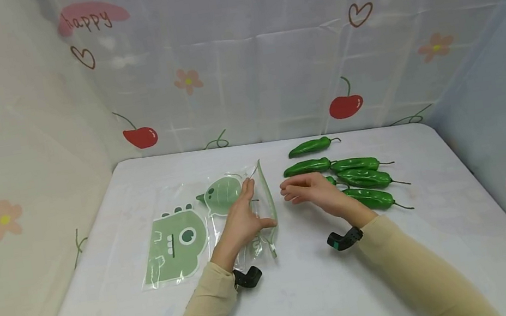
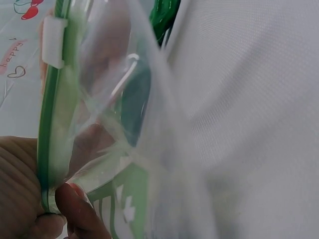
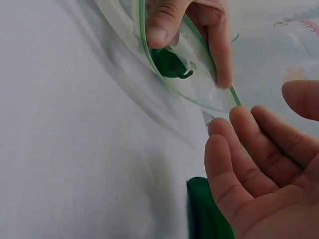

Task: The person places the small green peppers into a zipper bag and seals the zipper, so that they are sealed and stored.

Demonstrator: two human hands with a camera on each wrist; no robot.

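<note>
My left hand [image 1: 239, 223] holds the mouth of a clear zip bag [image 2: 65, 114] with a green rim, its thumb [image 3: 159, 31] inside the opening and its fingers outside the far rim. Within the bag lies a green chili pepper [image 3: 168, 63], mostly covered by the hand in the head view. My right hand [image 1: 315, 192] hovers just right of the mouth, with nothing in its loosely extended fingers. Several green chili peppers [image 1: 365, 177] lie beyond that hand, one of them partly hidden behind it.
Left of the held bag, a clear bag with a green monster print [image 1: 173, 248] lies flat. The white table [image 1: 306, 304] is enclosed by patterned curtains [image 1: 259, 68] at the back and sides. A single pepper [image 1: 311, 146] lies near the far edge.
</note>
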